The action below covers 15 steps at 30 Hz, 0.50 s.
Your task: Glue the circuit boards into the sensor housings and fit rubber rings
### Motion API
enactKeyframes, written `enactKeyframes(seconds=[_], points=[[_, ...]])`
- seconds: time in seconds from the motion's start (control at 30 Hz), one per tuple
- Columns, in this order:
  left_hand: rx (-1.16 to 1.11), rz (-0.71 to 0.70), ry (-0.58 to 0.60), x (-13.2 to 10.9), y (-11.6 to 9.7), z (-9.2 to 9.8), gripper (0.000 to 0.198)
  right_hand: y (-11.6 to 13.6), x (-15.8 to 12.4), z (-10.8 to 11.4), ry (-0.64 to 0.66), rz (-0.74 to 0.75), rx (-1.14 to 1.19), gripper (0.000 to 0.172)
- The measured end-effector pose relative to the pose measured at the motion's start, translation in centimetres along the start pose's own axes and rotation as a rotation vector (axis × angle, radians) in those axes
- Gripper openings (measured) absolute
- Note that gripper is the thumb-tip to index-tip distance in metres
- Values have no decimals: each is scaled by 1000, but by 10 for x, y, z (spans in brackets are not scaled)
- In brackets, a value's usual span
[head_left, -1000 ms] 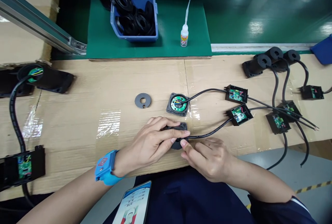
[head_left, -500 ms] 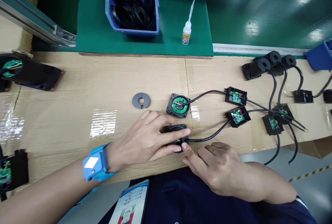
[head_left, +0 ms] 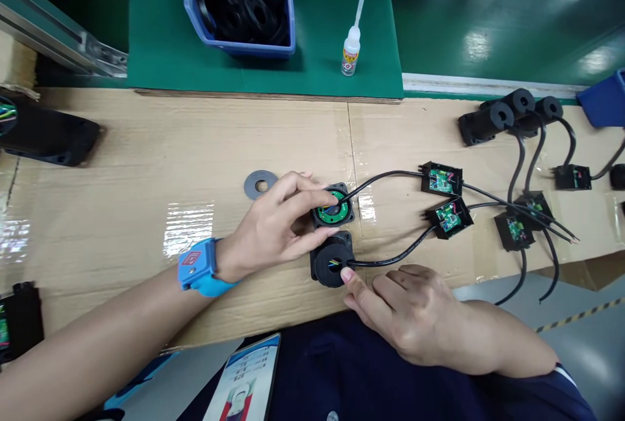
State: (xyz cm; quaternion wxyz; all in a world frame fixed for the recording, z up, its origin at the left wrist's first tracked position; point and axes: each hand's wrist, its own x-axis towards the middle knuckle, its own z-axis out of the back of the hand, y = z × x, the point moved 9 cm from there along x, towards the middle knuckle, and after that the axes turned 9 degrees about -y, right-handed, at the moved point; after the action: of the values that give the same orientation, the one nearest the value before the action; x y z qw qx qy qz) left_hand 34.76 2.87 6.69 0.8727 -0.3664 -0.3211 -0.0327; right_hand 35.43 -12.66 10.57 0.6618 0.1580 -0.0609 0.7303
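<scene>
Near the table's front edge lies a black square-flanged housing (head_left: 315, 274), topped by a black disc (head_left: 328, 266) whose centre hole shows coloured wires. The thumb of my right hand (head_left: 410, 313) presses on the disc's right edge; its other fingers are curled beneath. Just behind sits a second square housing (head_left: 346, 219) with a round green circuit board (head_left: 336, 215). My left hand (head_left: 273, 222) is over it, index fingertip at the board, thumb apart from it at the front edge. A grey slotted washer (head_left: 254, 184) lies partly behind this hand. Black cables run right to small circuit boxes (head_left: 442, 180).
A blue bin (head_left: 244, 49) of black rings and a white dropper bottle (head_left: 350, 53) stand on the green board. Black tubular housings (head_left: 488, 123) with cables stand at the right. Another housing (head_left: 53, 135) lies at the left.
My left hand has moved from the front housing up to the rear one, uncovering the black disc. My right hand stays at the disc's edge. The view has shifted slightly.
</scene>
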Motion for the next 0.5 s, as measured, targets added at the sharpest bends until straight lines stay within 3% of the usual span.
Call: enactKeyframes(seconds=[0.3, 0.37, 0.5], points=[[65, -49, -37, -8, -2, 1, 30, 2, 9, 10, -24, 44, 42, 20], [68, -58, -6, -9, -1, -1, 30, -14, 15, 22, -114, 13, 133, 17], [56, -58, 15, -9, 1, -1, 31, -86, 31, 29, -246, -248, 120, 27]])
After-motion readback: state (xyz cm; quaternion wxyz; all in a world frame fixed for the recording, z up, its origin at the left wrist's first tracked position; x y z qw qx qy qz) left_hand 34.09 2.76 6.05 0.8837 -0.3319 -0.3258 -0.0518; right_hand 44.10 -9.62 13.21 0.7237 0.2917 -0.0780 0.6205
